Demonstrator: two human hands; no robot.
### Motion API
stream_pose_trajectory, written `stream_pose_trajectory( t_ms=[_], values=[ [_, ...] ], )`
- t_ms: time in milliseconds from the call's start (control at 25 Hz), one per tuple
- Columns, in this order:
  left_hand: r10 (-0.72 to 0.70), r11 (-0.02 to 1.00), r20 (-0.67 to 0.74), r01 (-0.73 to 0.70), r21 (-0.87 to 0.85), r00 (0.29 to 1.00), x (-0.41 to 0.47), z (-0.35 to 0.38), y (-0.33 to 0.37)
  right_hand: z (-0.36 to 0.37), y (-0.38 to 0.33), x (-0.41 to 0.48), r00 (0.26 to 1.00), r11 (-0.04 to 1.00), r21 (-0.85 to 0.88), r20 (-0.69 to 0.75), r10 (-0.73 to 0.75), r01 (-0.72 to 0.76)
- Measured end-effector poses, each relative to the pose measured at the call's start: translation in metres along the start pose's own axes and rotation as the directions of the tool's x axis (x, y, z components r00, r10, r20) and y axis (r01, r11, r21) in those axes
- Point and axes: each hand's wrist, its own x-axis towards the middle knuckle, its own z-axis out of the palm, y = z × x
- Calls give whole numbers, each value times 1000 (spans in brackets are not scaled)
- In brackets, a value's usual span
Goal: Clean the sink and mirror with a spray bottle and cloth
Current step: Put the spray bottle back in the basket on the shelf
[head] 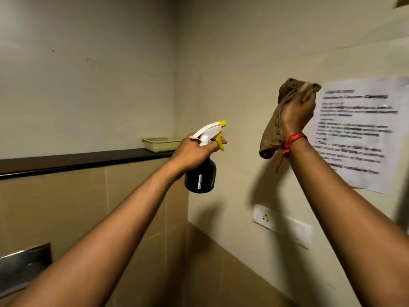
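Observation:
My left hand (195,151) is raised at centre and grips a spray bottle (201,176) with a black body, a white head and a yellow trigger and nozzle; one finger rests on the trigger. The nozzle points right, toward the beige wall. My right hand (296,111) is held higher, to the right, and clutches a bunched brown cloth (271,136) that hangs down past the wrist, close to the wall. A red thread is tied around that wrist. Neither a sink nor a mirror can be made out.
A printed paper notice (356,134) is stuck to the right wall beside the cloth. Below it sit a white socket (264,217) and a switch plate (298,232). A dark ledge (77,160) on the left wall carries a small beige tray (160,144). A metal fixture (22,264) shows at lower left.

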Motion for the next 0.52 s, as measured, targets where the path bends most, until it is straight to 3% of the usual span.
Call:
stream_pose_trajectory(
  t_ms=[80, 240, 400, 520],
  values=[
    [-34, 999, -64, 34, -7, 997, 7, -36, -21, 29, 30, -32, 998, 994, 89, -2, 66, -66],
    [-80, 997, -190, 80, -5, 979, 10, -91, -72, 69, 121, -133, 946, 957, -41, 148, 290, -287],
    [-183, 975, -445, 220, 31, 877, 29, -131, -124, 112, 173, -171, 928, 962, -85, 253, 274, -261],
    [-184, 966, -522, 251, 59, 833, 73, -153, -156, 152, 200, -167, 939, 974, -57, 261, 226, -218]
  ],
)
